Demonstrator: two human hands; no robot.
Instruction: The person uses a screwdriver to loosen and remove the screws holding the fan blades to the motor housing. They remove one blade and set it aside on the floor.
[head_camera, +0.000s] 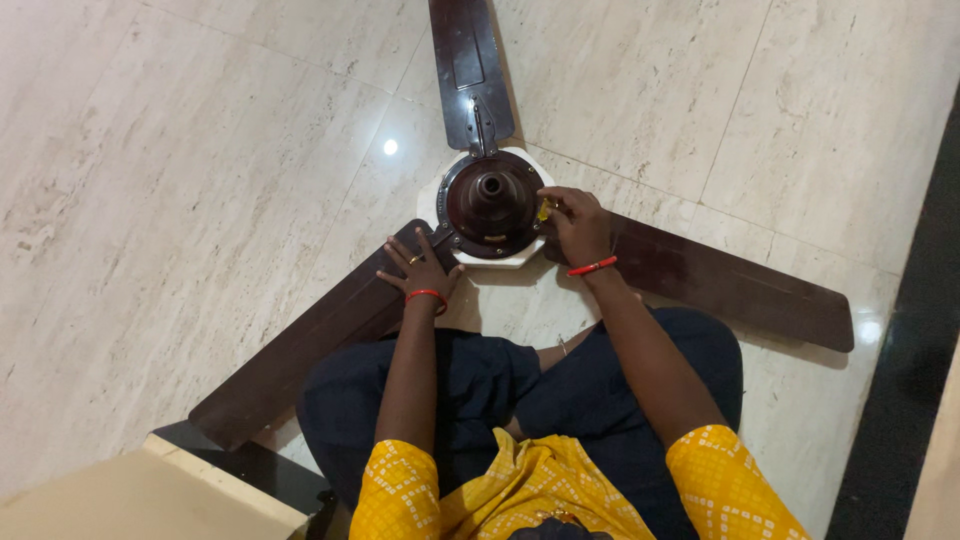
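A brown ceiling fan (492, 205) is lying on the pale marble floor (200, 150), motor side up, in front of a person sitting cross-legged in dark trousers and a yellow patterned top. Its round motor hub (491, 203) is resting on a white base (428, 205) that is showing around the hub's edge. Three dark blades are spreading out from it: the far blade (466, 60) is pointing away from the person, the left blade (310, 345) is running down toward a cream-coloured box (130, 495) at the lower left corner, and the right blade (730, 285) is stretching off toward a dark strip of flooring (915, 350) at the right edge. The person's knees are lying over the floor between the two nearer blades, just beside them.

The left hand (420, 270) is lying flat where the left blade is meeting the hub, its fingers (392, 247) spread wide and pressing down on the blade, gripping nothing. A red bangle (425, 294) is circling that wrist and a ring is showing on one finger.

The right hand (578, 225) is sitting at the hub's right edge, above the root of the right blade, its fingers curled narrowly and pinching a small yellow object (543, 209) against the hub's rim; what the object is I cannot tell. A red bangle is also circling that wrist.
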